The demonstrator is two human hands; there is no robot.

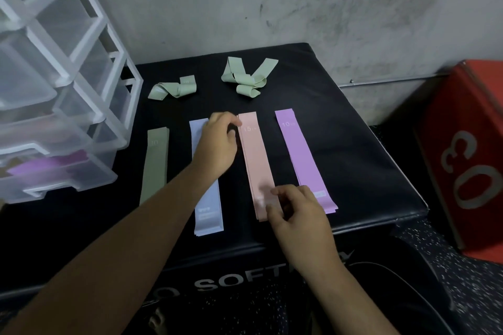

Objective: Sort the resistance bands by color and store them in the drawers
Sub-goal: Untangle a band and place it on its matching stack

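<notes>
The step in hand looks like gathering the peach-pink stack of flat rubber bands (257,160), which lies lengthwise at the centre of the frame on the black padded vinyl box (353,160). The left hand (217,144) reaches to its upper end, where thumb and forefinger curl in a pinch at the top left corner. The right hand (296,215) is at its lower end with fingers (277,192) curled over the band, but blur hides whether they grip it or only touch. The next move probably calls for lifting both ends together, since the thin, smooth layers would slide apart easily. The stack would then go to the translucent white plastic drawer unit (81,76) at the left of the frame. Its open lower drawer (68,185) already holds a lilac band (40,168). Just right of the pink stack lies a lilac stack of flat bands (302,160). To the pink stack's left, a pale blue flat band (208,212) passes under the left wrist, and further left is an olive-green flat band (155,166). All are matte, ribbon-like loops with faint printed numbers. In the upper middle, two pale green bands lie crumpled and twisted, one left (174,87) and one right (247,76); they likely need flattening first.
</notes>
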